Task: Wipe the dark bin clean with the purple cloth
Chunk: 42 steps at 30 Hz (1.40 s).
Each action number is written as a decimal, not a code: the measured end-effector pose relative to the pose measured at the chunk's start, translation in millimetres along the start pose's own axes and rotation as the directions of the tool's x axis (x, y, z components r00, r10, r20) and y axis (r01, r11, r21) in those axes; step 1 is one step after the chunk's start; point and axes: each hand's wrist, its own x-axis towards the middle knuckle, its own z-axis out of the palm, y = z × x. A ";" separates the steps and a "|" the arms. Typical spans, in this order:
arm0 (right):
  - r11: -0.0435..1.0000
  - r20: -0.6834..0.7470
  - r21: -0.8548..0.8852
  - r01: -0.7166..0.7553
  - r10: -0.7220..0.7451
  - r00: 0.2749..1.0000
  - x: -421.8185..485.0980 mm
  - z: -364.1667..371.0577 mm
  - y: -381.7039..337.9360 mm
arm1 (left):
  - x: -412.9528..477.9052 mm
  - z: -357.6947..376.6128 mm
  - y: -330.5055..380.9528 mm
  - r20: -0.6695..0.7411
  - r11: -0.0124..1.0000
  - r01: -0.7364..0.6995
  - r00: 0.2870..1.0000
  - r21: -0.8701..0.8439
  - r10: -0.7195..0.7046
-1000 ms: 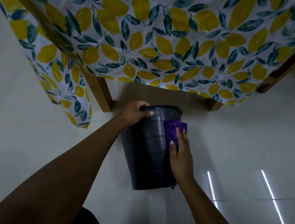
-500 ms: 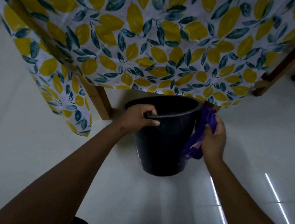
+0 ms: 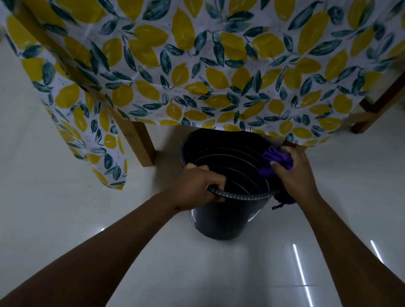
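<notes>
The dark bin point(image 3: 221, 218) stands upright on the pale floor, its open mouth facing me, just in front of the hanging tablecloth. My left hand point(image 3: 200, 185) is shut on the near left part of the bin's rim. My right hand point(image 3: 297, 173) holds the purple cloth point(image 3: 274, 161) bunched against the right rim, with the cloth draped over the edge into the bin. A bit of cloth hangs out below my right wrist, outside the bin. The ribbed inner wall is visible; the bin's far rim is under the tablecloth's hem.
A table covered by a lemon-and-leaf print tablecloth point(image 3: 209, 63) hangs low right behind the bin. A wooden table leg point(image 3: 138, 141) stands to the bin's left, another leg point(image 3: 374, 109) at the right. Glossy white floor point(image 3: 32, 207) surrounds the bin.
The bin went from tilted on its side to upright with its mouth toward me. My right hand moved the cloth from the outer wall up to the right rim and over it.
</notes>
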 end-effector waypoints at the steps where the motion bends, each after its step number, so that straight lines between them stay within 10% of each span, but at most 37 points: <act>1: 0.996 0.035 -0.084 0.013 -0.010 0.999 1.7 -0.3 1.0 | -1.7 1.4 -1.3 -0.004 1.000 -0.011 1.000 0.001 0.011; 11: 0.963 -0.251 -0.071 0.261 -0.271 0.929 -3.3 -11.1 -20.4 | -28.8 21.4 -23.5 0.106 1.000 -0.006 0.994 0.002 0.006; 14: 0.933 -0.038 -0.152 0.326 -0.335 0.942 -6.5 0.9 -16.0 | -30.4 21.9 -23.7 0.135 1.000 -0.019 0.991 0.017 0.017; 18: 0.895 0.412 -0.426 0.130 0.064 0.909 -11.2 7.3 -2.9 | -30.0 22.4 -23.6 0.163 0.994 -0.100 0.982 0.040 0.092; 22: 0.985 0.025 -0.114 -0.127 0.131 0.991 -1.8 -2.6 0.4 | -31.8 22.9 -35.0 0.275 0.996 -0.067 0.960 0.056 0.049; 25: 0.915 0.104 -0.270 -0.301 0.338 0.935 8.6 -5.6 9.6 | -29.6 13.7 -28.6 0.398 0.997 0.053 0.917 -0.062 -0.024; 31: 0.922 0.072 -0.327 -0.208 0.244 0.967 4.3 0.8 2.9 | -2.2 -1.7 -40.7 -0.141 0.951 0.278 0.955 0.135 -0.260; 35: 0.923 0.064 -0.329 -0.198 0.231 0.971 0.6 -0.2 3.7 | 0.3 -12.8 -57.7 0.017 0.819 0.554 0.827 0.151 -0.563; 42: 0.888 0.312 -0.433 -0.153 0.307 0.899 22.1 -8.9 -26.9 | 6.2 -7.5 -58.7 0.008 0.695 0.664 0.721 0.274 -0.693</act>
